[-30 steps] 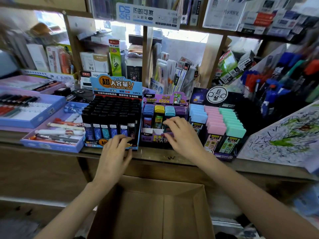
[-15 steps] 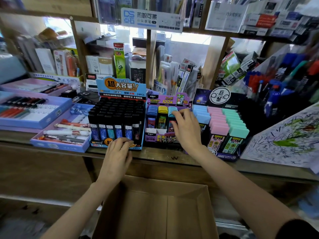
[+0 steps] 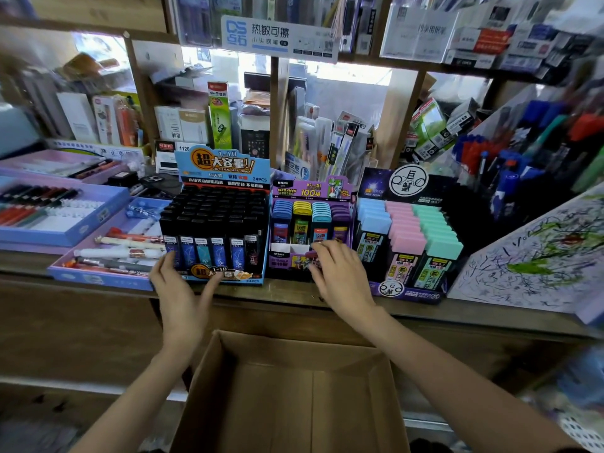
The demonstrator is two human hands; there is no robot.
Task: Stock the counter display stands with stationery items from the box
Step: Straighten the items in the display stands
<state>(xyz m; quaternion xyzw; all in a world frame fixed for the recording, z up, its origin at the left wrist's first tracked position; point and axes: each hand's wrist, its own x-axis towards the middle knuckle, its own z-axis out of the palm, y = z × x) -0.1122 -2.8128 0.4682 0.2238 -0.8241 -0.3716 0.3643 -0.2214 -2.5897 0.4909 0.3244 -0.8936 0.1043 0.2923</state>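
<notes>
Touching the front corner of the blue stand (image 3: 217, 220), the left grip (image 3: 181, 289) lies released; the right grip (image 3: 340, 273) curls on the purple stand (image 3: 287, 261), grasp impossible to tell.

body | left forearm (image 3: 137, 387) bare; right forearm (image 3: 441, 364) bare; dark sleeve edge (image 3: 570, 450) at right elbow

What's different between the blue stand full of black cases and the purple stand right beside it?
The blue cardboard display stand holds only black cases; the purple cardboard display stand holds cases capped blue, yellow, light blue and purple. The blue stand looks packed full; the purple stand shows empty white slots in front. The blue stand is wider. Both sit side by side on the wooden counter.
</notes>
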